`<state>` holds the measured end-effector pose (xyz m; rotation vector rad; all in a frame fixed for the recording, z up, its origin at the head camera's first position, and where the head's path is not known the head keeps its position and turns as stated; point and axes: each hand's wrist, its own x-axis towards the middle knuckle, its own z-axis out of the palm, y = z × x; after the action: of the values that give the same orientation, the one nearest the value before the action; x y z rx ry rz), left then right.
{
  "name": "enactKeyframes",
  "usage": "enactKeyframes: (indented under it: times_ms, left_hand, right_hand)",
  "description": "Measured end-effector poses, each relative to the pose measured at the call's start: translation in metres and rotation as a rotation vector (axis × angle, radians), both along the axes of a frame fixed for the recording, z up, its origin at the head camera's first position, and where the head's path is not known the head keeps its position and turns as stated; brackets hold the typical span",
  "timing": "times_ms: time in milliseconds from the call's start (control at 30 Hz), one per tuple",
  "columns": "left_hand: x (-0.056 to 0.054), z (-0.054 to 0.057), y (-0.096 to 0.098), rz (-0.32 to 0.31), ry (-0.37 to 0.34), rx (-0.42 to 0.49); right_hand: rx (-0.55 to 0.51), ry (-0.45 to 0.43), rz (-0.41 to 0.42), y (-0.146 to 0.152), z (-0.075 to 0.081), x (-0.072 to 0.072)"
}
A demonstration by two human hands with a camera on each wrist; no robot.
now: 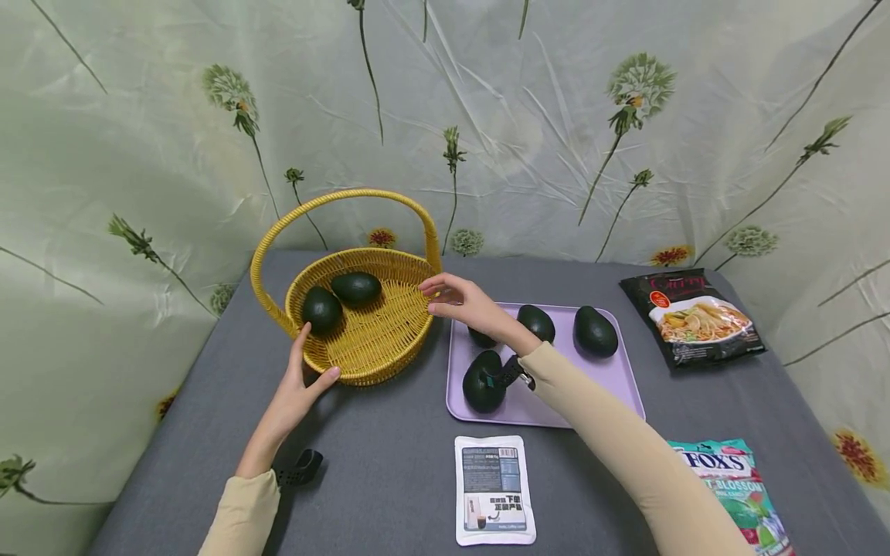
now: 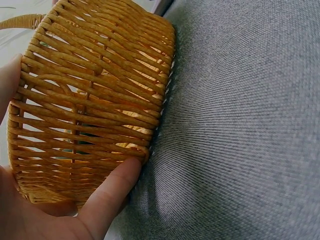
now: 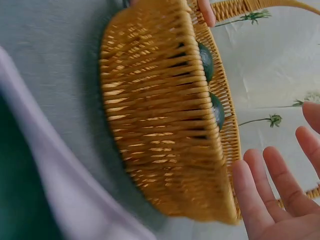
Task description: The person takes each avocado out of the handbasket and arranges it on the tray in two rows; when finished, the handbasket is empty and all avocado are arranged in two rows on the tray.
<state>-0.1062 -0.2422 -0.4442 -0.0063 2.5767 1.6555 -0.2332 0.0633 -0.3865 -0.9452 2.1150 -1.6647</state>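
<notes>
A yellow wicker basket [image 1: 371,377] with a tall arched handle stands at the left, and two dark green avocados [image 1: 357,289] lie inside it. My left hand [image 1: 290,398] holds its near left side, thumb and fingers spread along rim and wall; in the left wrist view one finger [image 2: 112,192] presses low on the weave. Just at the right rim, my right hand [image 1: 462,301] hovers with loosely bent fingers and holds nothing. The right wrist view has its spread fingers [image 3: 280,175] beside the rim. More avocados [image 1: 596,332] lie on a lilac tray [image 1: 549,418], partly hidden under my right forearm.
A white pouch [image 1: 495,490] lies in front of the tray. At the right are a black noodle packet [image 1: 695,316] and a teal FOXS candy bag [image 1: 740,494], partly covered by my right sleeve. A floral curtain [image 1: 514,139] hangs behind the grey table [image 1: 389,479].
</notes>
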Motion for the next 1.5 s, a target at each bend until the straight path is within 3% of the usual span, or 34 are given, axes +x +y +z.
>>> enactKeyframes:
  times_ms: [367, 567, 800, 1100, 1300, 1400, 1500]
  left_hand:
    - [0.001, -0.001, 0.000, -0.002, 0.001, 0.009]
    - [0.000, 0.000, -0.001, -0.007, -0.010, 0.016]
    - [-0.002, -0.002, -0.002, -0.011, -0.020, 0.021]
    - [-0.002, 0.005, -0.002, -0.016, -0.031, 0.022]
    - [-0.003, 0.002, -0.003, -0.009, -0.024, 0.017]
    - [-0.003, 0.001, -0.002, -0.006, -0.023, 0.015]
    - [-0.002, 0.001, -0.002, -0.004, -0.023, 0.011]
  right_hand:
    - [0.079, -0.003, 0.021, -0.061, 0.009, -0.026]
    - [0.093, -0.061, 0.015, -0.084, 0.015, -0.034]
    - [0.159, -0.059, -0.011, -0.106, 0.013, -0.041]
    - [0.265, -0.087, -0.022, -0.123, 0.004, -0.042]
    - [0.458, -0.022, -0.041, -0.131, 0.006, -0.039]
    - [0.526, -0.063, -0.051, -0.131, 0.005, -0.037]
    - [0.522, -0.087, -0.027, -0.131, 0.002, -0.037]
